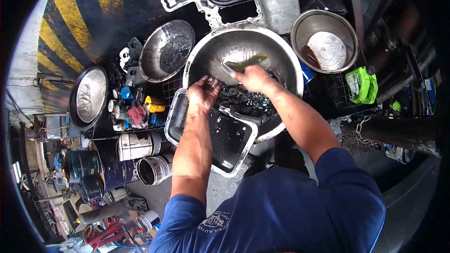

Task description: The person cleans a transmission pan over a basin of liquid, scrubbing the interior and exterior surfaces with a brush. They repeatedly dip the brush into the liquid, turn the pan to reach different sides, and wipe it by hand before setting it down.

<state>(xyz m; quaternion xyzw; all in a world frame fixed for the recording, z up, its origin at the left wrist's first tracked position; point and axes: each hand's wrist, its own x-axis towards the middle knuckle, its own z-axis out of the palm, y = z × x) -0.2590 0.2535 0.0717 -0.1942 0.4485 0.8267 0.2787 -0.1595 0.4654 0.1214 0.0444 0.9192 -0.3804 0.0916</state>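
A large round metal basin [291,61] with dark, wet, shiny liquid in its bottom stands in front of me. Inside it, my right hand [255,78] is closed round a flat pale-edged tool [228,69]; a yellow-green patch shows just beyond the fingers. My left hand [204,94] is at the basin's left side, palm turned up, its wet fingers apart and slightly curled. Below it, a metal oil pan [251,143] with a pale flange and dark inside leans over the basin's near rim, its upper end reaching into the basin.
Behind the basin lies a cast metal cover [213,18]. A bowl of dark liquid [157,42] stands left, a steel pot [300,23] right, beside a green jug [362,85]. Bottles and a red rag [137,115] crowd the left, near another metal basin [101,96]. Buckets [154,170] stand lower left.
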